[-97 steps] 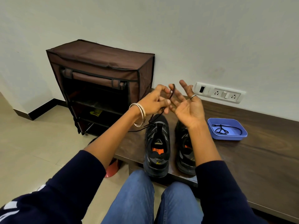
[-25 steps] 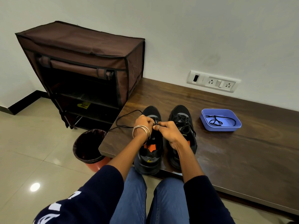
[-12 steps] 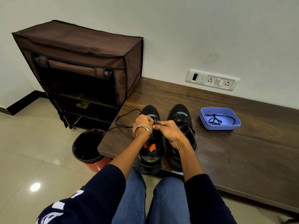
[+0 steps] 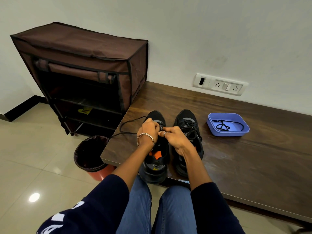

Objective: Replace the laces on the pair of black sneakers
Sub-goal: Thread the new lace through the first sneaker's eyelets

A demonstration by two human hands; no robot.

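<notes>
Two black mesh sneakers (image 4: 188, 132) side by side, toes to wall, on dark wooden worktop (image 4: 253, 157). Left hand (image 4: 149, 128) and right hand (image 4: 173, 136) both curled, pinching thin black lace (image 4: 125, 127) over left sneaker.

Two sneakers (image 4: 170, 149) side by side on bench (image 4: 253, 157), tray (image 4: 236, 133) right, cabinet (image 4: 84, 65) left

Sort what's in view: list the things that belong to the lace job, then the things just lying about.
Part of the job:
left sneaker, being laced
right sneaker, laced
black lace trailing left on the bench
left hand and right hand, both pinching the lace
blue tray holding a spare lace

Lying about:
brown shoe rack
bin
wall sockets
</notes>
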